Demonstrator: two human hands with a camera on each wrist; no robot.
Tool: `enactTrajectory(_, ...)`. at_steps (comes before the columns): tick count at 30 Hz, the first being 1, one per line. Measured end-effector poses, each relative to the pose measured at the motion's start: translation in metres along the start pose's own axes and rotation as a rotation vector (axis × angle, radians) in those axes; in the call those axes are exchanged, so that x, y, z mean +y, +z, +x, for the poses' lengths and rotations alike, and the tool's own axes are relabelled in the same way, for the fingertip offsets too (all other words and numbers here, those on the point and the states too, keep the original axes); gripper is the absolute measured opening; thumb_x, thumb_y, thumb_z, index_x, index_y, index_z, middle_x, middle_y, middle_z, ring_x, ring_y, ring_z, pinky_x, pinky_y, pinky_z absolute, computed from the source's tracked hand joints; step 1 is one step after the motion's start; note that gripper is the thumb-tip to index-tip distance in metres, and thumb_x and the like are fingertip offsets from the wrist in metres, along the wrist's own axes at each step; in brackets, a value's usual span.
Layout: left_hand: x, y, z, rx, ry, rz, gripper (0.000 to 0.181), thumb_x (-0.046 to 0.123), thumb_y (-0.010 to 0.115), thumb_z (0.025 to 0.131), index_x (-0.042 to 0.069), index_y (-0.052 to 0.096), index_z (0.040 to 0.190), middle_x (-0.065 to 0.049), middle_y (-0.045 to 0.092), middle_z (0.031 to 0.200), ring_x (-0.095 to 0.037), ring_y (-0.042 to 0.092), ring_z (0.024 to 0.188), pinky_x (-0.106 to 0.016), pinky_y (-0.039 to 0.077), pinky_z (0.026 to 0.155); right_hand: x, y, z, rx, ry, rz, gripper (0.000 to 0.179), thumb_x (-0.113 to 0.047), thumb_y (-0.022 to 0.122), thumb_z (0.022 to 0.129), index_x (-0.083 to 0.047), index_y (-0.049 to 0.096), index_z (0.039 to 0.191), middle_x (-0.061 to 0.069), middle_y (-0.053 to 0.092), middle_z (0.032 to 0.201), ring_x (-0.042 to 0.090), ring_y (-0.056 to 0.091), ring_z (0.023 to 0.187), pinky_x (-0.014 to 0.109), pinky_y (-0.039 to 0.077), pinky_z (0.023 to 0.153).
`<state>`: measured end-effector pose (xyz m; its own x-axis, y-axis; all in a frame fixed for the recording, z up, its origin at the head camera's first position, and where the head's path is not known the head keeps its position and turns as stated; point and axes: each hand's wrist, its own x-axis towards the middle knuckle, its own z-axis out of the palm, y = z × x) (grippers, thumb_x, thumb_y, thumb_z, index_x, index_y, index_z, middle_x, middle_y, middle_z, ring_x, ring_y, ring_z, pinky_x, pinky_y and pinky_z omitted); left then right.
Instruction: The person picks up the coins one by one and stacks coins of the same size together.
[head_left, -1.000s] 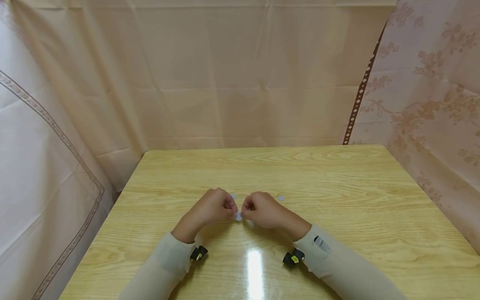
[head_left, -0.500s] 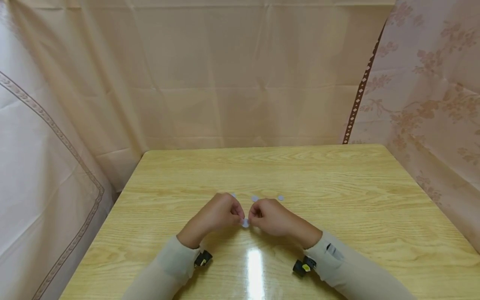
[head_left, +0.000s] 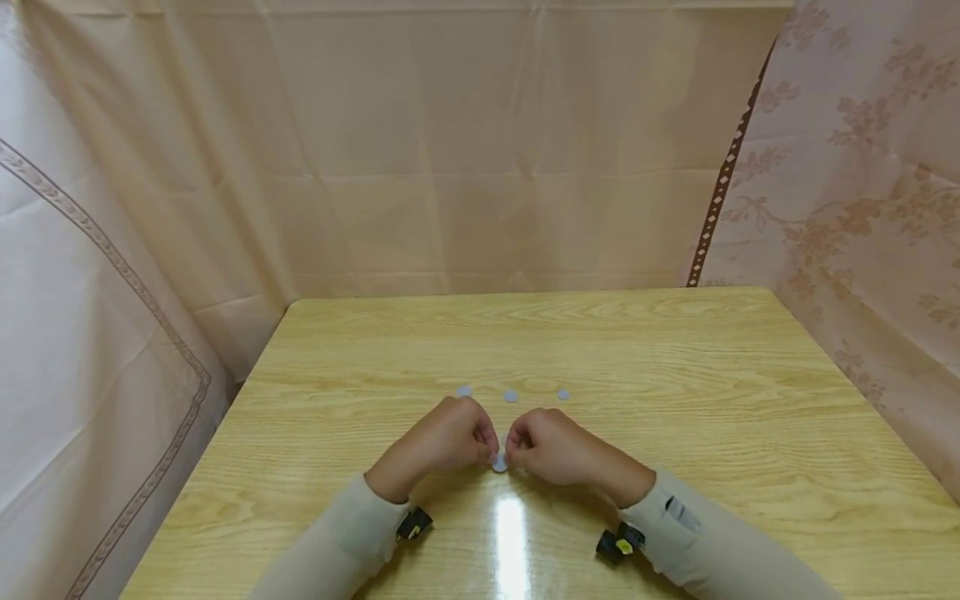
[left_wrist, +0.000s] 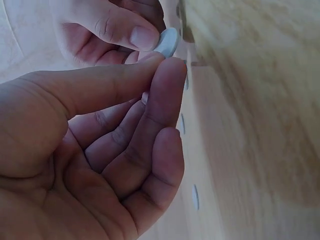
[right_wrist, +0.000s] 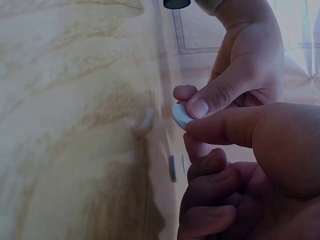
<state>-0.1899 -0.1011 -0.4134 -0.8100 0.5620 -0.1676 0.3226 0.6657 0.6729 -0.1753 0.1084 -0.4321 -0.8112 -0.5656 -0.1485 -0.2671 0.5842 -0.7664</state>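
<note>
Pinching one small pale disc point(head_left: 499, 463) between them, the left hand point(head_left: 452, 440) and the right hand point(head_left: 553, 447) meet near the middle of a wood-grain table point(head_left: 675, 367). On each hand, thumb and forefinger are clamped on the disc's edge; the other fingers curl in toward the palm. The wrist views show the held disc tilted up at the fingertips.

Beyond the hands lie three more pale discs in a loose row, spaced apart: a left disc point(head_left: 464, 391), a middle disc point(head_left: 511, 396) and a right disc point(head_left: 564, 394). The left hand's knuckles come up against the near edge of the left disc in the head view; the middle and right ones show whole. A faint pale patch shows between the two hands, but it is too hidden to tell what it is.

Counted: four discs clearly seen, one held and three on the table; two light sleeves; two black devices, one by the left cuff point(head_left: 415, 524) and one by the right cuff point(head_left: 621, 544). Three cloths hang around the table: a banded pale cloth point(head_left: 67, 333) at left, a plain beige cloth point(head_left: 480, 150) behind, a floral cloth point(head_left: 885, 183) at right. A bright streak of glare point(head_left: 512, 546) crosses the near tabletop.
</note>
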Motion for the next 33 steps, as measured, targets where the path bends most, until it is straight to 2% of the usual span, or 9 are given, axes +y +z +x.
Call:
enactTrajectory(5,0.000,0.004,0.001,-0.013,-0.014,0.004,0.016,0.001,0.080,0.082,0.013,0.077,0.070,0.006,0.071,0.064,-0.005,0.060,0.059,-0.022,0.048,0.056,0.003,0.002,0.000,-0.006,-0.004,-0.014,0.012,-0.006,0.066,0.091,-0.013,0.072,0.083,-0.009,0.058,0.064,0.006,0.045,0.054,0.021,0.037,0.051)
enactTrajectory(10,-0.001,0.006,0.002,-0.017,-0.041,-0.005,0.017,0.002,0.080,0.084,0.012,0.077,0.070,0.005,0.072,0.064,-0.006,0.061,0.059,-0.022,0.049,0.057,0.004,0.003,0.001,-0.003,-0.024,-0.039,0.014,-0.006,0.066,0.093,-0.012,0.073,0.082,-0.008,0.058,0.063,0.006,0.044,0.053,0.021,0.038,0.050)
enactTrajectory(20,0.000,0.007,0.001,-0.004,-0.049,-0.001,0.016,0.004,0.083,0.082,0.011,0.077,0.069,0.003,0.072,0.064,-0.007,0.061,0.059,-0.023,0.049,0.057,0.006,0.005,0.003,0.021,-0.037,-0.079,0.016,-0.009,0.067,0.095,-0.015,0.072,0.081,-0.010,0.057,0.061,0.005,0.046,0.051,0.020,0.040,0.051)
enactTrajectory(27,-0.001,0.007,0.002,-0.002,-0.049,-0.007,0.016,0.005,0.083,0.083,0.012,0.077,0.070,0.006,0.071,0.064,-0.006,0.062,0.059,-0.023,0.050,0.057,0.009,0.006,0.004,0.038,-0.050,-0.108,0.003,-0.012,0.072,0.093,-0.013,0.069,0.092,-0.008,0.056,0.062,0.004,0.045,0.052,0.021,0.040,0.052)
enactTrajectory(33,-0.006,0.005,0.002,0.017,-0.072,-0.015,0.016,0.006,0.084,0.083,0.013,0.076,0.070,0.009,0.070,0.066,-0.008,0.064,0.063,-0.025,0.053,0.061,0.012,0.006,0.004,0.045,-0.041,-0.096,0.011,-0.016,0.076,0.092,-0.011,0.069,0.098,-0.006,0.057,0.063,0.005,0.047,0.051,0.021,0.040,0.051)
